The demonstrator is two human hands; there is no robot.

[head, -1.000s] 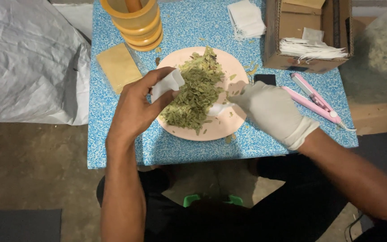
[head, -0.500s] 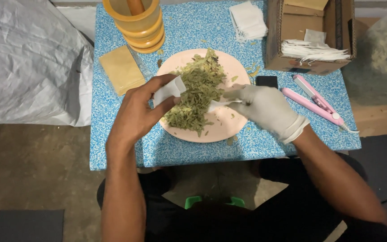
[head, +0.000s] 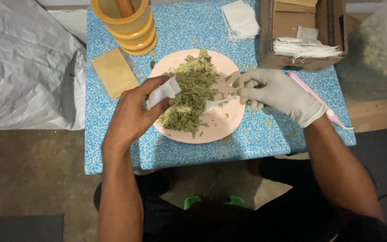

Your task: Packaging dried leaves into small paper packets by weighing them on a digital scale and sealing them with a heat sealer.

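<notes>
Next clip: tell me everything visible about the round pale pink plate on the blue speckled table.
The round pale pink plate looks like smooth plastic and lies flat near the middle of the blue speckled table. A heap of dried green leaf flakes covers its left and upper part; the lower right is mostly bare, with stray bits. The bare left hand, holding a small white pouch, hovers over its left rim. The gloved right hand holds a white plastic spoon over it.

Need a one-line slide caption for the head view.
Bare left hand holds a small white pouch over a plate of dried leaves; gloved right hand holds a white spoon.
</notes>
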